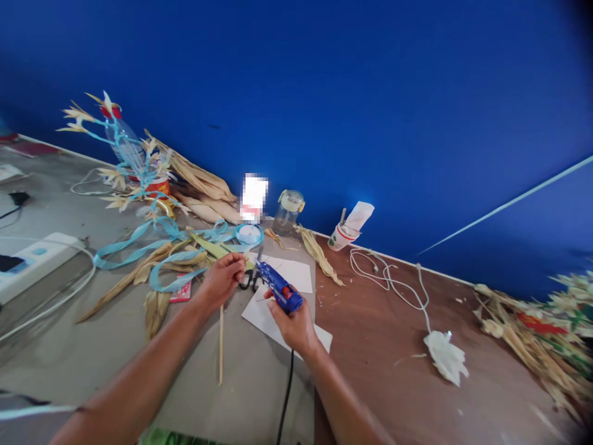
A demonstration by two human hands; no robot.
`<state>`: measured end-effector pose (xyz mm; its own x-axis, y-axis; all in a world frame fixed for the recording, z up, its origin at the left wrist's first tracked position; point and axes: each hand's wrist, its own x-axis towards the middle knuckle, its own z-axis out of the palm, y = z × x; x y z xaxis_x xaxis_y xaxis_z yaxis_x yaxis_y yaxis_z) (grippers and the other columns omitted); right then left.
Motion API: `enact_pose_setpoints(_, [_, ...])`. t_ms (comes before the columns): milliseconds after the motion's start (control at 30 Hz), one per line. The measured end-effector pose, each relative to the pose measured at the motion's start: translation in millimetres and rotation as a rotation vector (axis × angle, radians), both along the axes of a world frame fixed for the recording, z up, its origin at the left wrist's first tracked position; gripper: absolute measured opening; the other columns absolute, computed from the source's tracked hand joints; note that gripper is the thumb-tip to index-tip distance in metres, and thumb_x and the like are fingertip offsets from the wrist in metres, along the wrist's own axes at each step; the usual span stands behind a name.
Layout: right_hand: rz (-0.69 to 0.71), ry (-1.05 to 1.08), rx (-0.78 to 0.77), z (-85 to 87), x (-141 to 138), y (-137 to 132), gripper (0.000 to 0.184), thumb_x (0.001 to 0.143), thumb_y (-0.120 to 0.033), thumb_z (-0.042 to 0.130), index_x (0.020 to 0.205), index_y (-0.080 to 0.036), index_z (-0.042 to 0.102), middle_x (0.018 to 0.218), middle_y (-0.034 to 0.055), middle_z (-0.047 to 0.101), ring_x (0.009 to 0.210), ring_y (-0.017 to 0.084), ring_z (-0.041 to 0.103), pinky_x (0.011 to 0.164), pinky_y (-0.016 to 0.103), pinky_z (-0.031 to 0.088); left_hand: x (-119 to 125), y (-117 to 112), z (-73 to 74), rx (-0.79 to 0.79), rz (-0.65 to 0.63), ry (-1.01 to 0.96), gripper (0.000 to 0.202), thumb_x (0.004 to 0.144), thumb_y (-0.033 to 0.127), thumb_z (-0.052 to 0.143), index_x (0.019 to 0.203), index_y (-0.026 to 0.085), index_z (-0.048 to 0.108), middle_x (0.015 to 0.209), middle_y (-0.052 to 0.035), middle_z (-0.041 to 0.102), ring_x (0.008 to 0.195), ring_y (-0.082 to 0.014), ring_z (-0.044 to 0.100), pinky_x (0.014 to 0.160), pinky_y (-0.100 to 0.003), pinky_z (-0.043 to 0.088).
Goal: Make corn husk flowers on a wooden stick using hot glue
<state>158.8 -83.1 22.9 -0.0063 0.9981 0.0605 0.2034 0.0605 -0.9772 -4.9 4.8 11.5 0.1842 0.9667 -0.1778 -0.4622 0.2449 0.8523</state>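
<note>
By L hand's stick, R hand's glue gun points up-left.

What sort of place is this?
Likely a craft workbench: the right hand holds a glue gun, the left hand a thin stick, with dried husks and blue ribbon strewn on the table.

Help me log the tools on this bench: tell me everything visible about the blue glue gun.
The glue gun is a pistol shape in blue plastic with a red patch near the trigger. The right hand is wrapped round its handle, holding it tilted over white paper sheets, nozzle aimed up and left towards the left hand, which pinches a thin pale stick. A black cord runs from under the hand down towards the viewer. Any glue is too small to see.
</note>
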Motion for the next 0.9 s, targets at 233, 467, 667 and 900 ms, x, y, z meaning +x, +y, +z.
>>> enact_pose_setpoints(233, [-0.066, -0.110, 0.108, -19.8, -9.5, -9.4, 0.017, 0.080, -0.029, 0.054, 0.093, -0.017, 0.054, 0.081, 0.0051, 0.059, 0.071, 0.015, 0.055, 0.067, 0.025, 0.046, 5.7, -4.0, -2.1, -0.035, -0.032, -0.015, 0.013, 0.065, 0.017, 0.066, 0.071, 0.013, 0.055, 0.064, 0.0025, 0.051, 0.047, -0.0031, 0.042, 0.045, -0.017, 0.030])
enact_pose_setpoints(467, [-0.087, -0.172, 0.096, -24.6, -10.0, -6.9, 0.014, 0.080, -0.031, 0.053, 0.083, -0.017, 0.052, 0.069, 0.0010, 0.053, 0.062, 0.012, 0.049, 0.059, 0.023, 0.043, 6.3, -3.9, -6.3, -0.028, -0.060, -0.004, 0.012, 0.066, 0.016, 0.066, 0.072, 0.013, 0.056, 0.060, 0.0035, 0.049, 0.048, -0.0035, 0.042, 0.046, -0.017, 0.030])
enact_pose_setpoints(667, [-0.109, -0.206, 0.088, -25.7, -9.0, -6.4, 0.016, 0.080, -0.032, 0.054, 0.083, -0.016, 0.053, 0.068, 0.0020, 0.055, 0.061, 0.013, 0.050, 0.058, 0.024, 0.043, 7.9, -3.2, -8.4, -0.045, -0.044, -0.006, 0.014, 0.063, 0.018, 0.067, 0.069, 0.013, 0.056, 0.058, 0.0030, 0.050, 0.047, -0.0043, 0.042, 0.045, -0.018, 0.030])
enact_pose_setpoints(900, [-0.126, -0.307, 0.094, -24.8, -10.3, -3.5, 0.016, 0.081, -0.032, 0.052, 0.080, -0.016, 0.054, 0.067, 0.0027, 0.056, 0.061, 0.014, 0.050, 0.058, 0.024, 0.043, 11.8, -4.5, -4.3, -0.029, -0.020, 0.011, 0.015, 0.063, 0.018, 0.067, 0.068, 0.013, 0.054, 0.055, 0.0044, 0.047, 0.046, -0.0050, 0.041, 0.046, -0.019, 0.030])
